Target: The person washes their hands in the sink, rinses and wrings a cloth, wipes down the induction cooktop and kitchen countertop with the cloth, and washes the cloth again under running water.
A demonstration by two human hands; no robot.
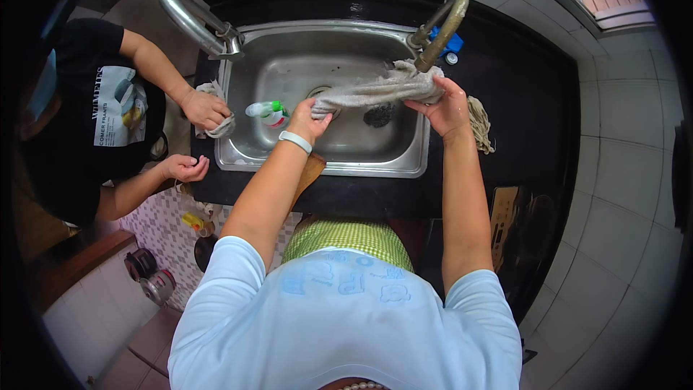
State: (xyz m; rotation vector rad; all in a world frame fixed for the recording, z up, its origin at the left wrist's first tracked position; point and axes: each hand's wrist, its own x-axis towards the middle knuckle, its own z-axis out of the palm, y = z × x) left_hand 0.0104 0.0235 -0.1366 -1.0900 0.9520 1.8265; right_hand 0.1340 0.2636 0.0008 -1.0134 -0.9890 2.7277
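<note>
A wet grey cloth (375, 94) is stretched over the steel sink (289, 40). My left hand (310, 121), with a white band at the wrist, grips its left end. My right hand (444, 108) grips its right end, just below the tarnished faucet (444, 32). Under the cloth, a dark scouring pad (378, 115) lies on the sink floor. Left of my left hand, a clear bottle with a green part (267, 109) is in the sink.
At the left, a co-worker's hand (206, 110) presses a cloth (222, 128) on the sink's edge; their other hand (185, 168) is lower. A second faucet (191, 22) arches at the upper left. A stringy cloth (478, 126) lies on the right counter, a blue bottle (449, 42) behind the sink.
</note>
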